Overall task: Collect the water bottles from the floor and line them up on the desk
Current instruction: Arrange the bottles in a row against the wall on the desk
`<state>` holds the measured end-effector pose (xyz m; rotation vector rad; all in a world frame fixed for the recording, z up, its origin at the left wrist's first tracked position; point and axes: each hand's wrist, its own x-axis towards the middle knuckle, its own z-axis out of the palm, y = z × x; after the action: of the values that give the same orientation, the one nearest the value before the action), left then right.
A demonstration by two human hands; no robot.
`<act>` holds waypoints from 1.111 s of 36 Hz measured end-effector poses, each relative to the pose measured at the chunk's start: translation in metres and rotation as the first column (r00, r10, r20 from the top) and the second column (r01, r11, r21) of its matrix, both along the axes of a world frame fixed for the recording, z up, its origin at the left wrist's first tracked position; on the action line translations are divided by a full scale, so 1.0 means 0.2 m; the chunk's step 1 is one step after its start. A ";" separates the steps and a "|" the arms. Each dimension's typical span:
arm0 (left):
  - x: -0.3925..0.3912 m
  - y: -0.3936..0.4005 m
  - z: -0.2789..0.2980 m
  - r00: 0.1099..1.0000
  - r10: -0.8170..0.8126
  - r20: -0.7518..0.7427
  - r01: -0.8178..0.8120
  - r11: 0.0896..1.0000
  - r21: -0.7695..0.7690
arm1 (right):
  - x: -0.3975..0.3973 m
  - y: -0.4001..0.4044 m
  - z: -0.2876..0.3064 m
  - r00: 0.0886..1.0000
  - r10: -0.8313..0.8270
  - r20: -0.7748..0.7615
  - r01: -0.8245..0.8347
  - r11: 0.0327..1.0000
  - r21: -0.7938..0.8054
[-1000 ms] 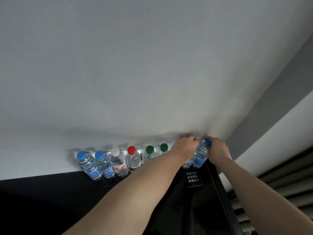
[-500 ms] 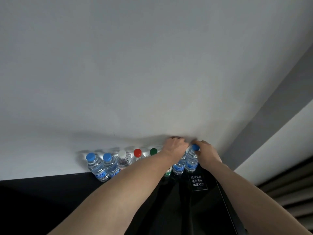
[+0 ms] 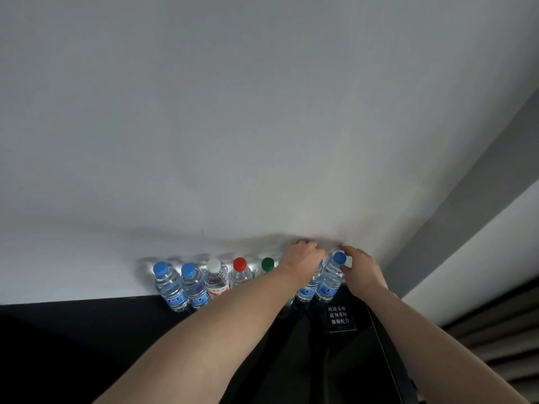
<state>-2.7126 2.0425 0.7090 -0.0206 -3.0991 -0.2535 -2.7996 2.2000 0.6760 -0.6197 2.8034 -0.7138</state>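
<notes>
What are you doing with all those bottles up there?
A person is lining up water bottles along the back of a black desk, against the wall. The right hand touches the last blue-capped bottle near its cap. The left hand rests over the bottle beside it. Five more bottles stand to the left.

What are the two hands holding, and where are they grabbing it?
The right hand holds the end blue-capped bottle near its cap and neck. The left hand covers the top of the next bottle; whether its fingers grip it cannot be told.
</notes>
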 end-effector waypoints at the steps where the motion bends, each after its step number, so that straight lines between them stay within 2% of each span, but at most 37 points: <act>1: 0.01 -0.01 0.01 1.000 0.000 -0.016 0.000 1.000 0.000 | 0.02 0.00 0.01 1.000 0.001 -0.017 -0.001 1.000 0.005; 4: 0.10 -0.04 0.03 0.997 0.013 -0.074 -0.010 0.999 0.041 | 0.10 0.01 0.04 0.998 -0.016 -0.062 0.015 1.000 -0.027; 8: 0.35 -0.09 0.06 0.989 0.069 -0.129 -0.046 0.984 0.174 | 0.31 0.00 0.08 0.998 0.021 -0.054 -0.028 0.991 -0.134; 15: 1.10 -0.22 0.09 0.942 0.318 -0.107 -0.272 0.911 0.311 | 0.84 -0.10 0.07 0.965 0.253 0.064 -0.236 0.951 -0.202; 21: 1.83 -0.28 0.08 0.855 0.518 0.025 -0.502 0.815 0.288 | 1.28 -0.28 0.05 0.856 0.481 0.189 -0.459 0.876 -0.146; 25: 2.24 -0.29 0.06 0.761 0.645 0.073 -0.634 0.715 0.296 | 1.54 -0.40 0.04 0.770 0.582 0.262 -0.566 0.812 -0.141; 32: 2.79 -0.33 0.06 0.588 0.793 0.158 -0.790 0.522 0.322 | 1.92 -0.52 0.04 0.696 0.627 0.350 -0.619 0.771 -0.151; 35: 2.97 -0.43 0.09 0.541 0.829 0.139 -0.827 0.495 0.266 | 2.06 -0.57 0.04 0.679 0.632 0.375 -0.632 0.762 -0.139; 40: 3.23 -0.65 0.07 0.505 0.854 0.121 -0.846 0.462 0.266 | 2.30 -0.66 0.02 0.679 0.614 0.403 -0.620 0.773 -0.135</act>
<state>-2.0670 1.9135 0.7240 1.4773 -2.5369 -0.6271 -2.3402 2.0680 0.6807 -1.1692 1.9900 -0.5865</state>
